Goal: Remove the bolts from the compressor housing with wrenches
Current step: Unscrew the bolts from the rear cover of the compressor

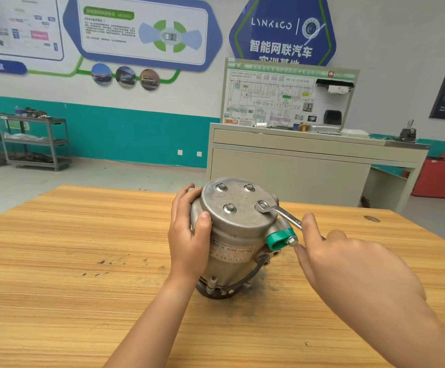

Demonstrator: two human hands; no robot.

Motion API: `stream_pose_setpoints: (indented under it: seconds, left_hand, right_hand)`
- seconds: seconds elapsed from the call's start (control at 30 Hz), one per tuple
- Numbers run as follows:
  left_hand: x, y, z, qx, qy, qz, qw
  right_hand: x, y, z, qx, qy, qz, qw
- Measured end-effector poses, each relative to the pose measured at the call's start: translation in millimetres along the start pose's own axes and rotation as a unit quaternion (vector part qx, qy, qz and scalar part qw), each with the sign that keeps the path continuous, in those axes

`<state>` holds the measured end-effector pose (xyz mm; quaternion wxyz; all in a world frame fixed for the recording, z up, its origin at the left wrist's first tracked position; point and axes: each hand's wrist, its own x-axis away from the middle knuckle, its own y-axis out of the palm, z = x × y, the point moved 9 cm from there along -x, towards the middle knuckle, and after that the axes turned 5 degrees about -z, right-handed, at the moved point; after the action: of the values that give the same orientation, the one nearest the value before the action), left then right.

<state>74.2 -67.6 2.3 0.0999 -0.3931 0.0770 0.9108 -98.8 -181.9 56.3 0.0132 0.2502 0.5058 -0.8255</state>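
Observation:
A grey metal compressor housing (232,235) stands on end on the wooden table (70,248). Three bolts show on its top face: two at the back (221,187) (249,187) and one near the front (229,207). A silver ring wrench (278,212) sits with its ring over a fourth bolt at the right of the face. My left hand (188,235) grips the housing's left side, thumb on the rim. My right hand (349,264) holds the wrench's handle end, which the hand hides. A green cap (276,239) with a bolt (292,240) juts from the right side.
Beyond the table's far edge stands a beige cabinet (295,166) with a wiring-diagram board (282,96). Grey shelf carts (35,139) line the teal wall at the left. A red box (436,179) sits at the right. Small dark specks lie on the table left of the housing.

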Motion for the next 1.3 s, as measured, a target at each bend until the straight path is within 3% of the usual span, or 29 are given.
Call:
stream_pose_setpoints:
  seconds: [0.17,0.3,0.5,0.6,0.7,0.8,0.87,0.97,1.07,1.13,1.3]
  left_hand:
    - [-2,-1,-3,0.020,-0.002,-0.012,1.000]
    - [-3,2,1,0.007,-0.009,-0.029,1.000]
    - [-7,8,12,-0.002,0.001,-0.042,0.999]
    - [-7,12,7,0.001,-0.022,-0.054,0.998]
    - [-3,11,4,0.004,-0.029,-0.043,0.999]
    - [1,4,4,0.011,-0.013,-0.016,1.000]
    - [3,1,2,0.020,-0.010,-0.006,1.000]
    - [3,-1,0,0.030,-0.014,-0.002,0.999]
    - [3,-1,0,0.033,-0.013,0.001,0.999]
    - [4,-1,1,0.033,-0.009,0.004,0.999]
    - [7,0,3,0.027,-0.004,0.017,0.999]
  right_hand:
    - [-16,11,30,0.004,-0.055,0.131,0.990]
    - [-62,26,47,0.002,-0.081,0.166,0.983]
    - [-149,43,25,-0.125,-0.140,0.078,0.979]
    - [-155,36,9,-0.129,-0.165,0.117,0.971]
    - [-142,27,42,-0.256,-0.026,0.180,0.949]
    - [-100,14,78,-0.421,0.058,0.259,0.867]
    - [-68,-3,71,-0.379,0.012,0.273,0.884]
    - [-27,-17,41,-0.221,-0.064,0.240,0.943]
    - [-6,-10,33,-0.127,-0.045,0.174,0.975]
    - [-6,4,28,-0.066,-0.012,0.069,0.995]
    - [-10,18,29,0.001,0.024,-0.004,1.000]
